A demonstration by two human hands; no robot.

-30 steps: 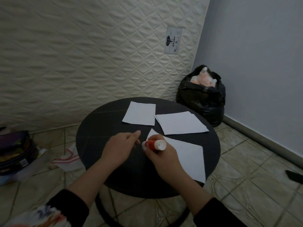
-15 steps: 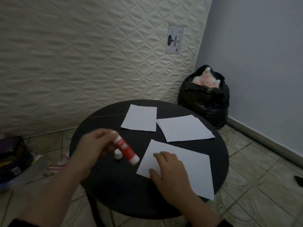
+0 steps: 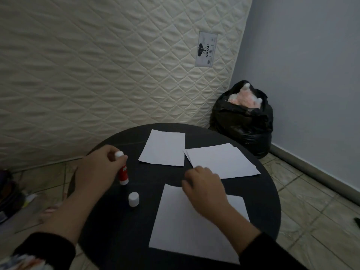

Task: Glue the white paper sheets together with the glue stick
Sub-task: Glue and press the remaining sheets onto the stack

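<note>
Left hand (image 3: 93, 170): grip closed around glue stick (image 3: 123, 173), held upright, uncapped end down on the table (image 3: 136, 230)
Cap (image 3: 133, 199): standing on table, just beside the stick
Right hand (image 3: 204, 190): fingers curled, resting on far edge of near sheet (image 3: 185, 227), gripping nothing
Far sheets: single sheet (image 3: 163, 148); overlapping stack (image 3: 222, 162) to its right

Home, spare room or storage corner by the look of it. Quilted cream mattress (image 3: 116, 65) stood upright against the wall, maker's label (image 3: 206, 49) on it. Black bin bag (image 3: 243, 119) in the corner, stuffed with something pink and white. Plain pale blue wall (image 3: 311, 75), beige tiled floor (image 3: 311, 201) with skirting. Small round black table (image 3: 120, 221) as the work surface. Clutter on the floor at left (image 3: 9, 195), too dark to identify.
</note>
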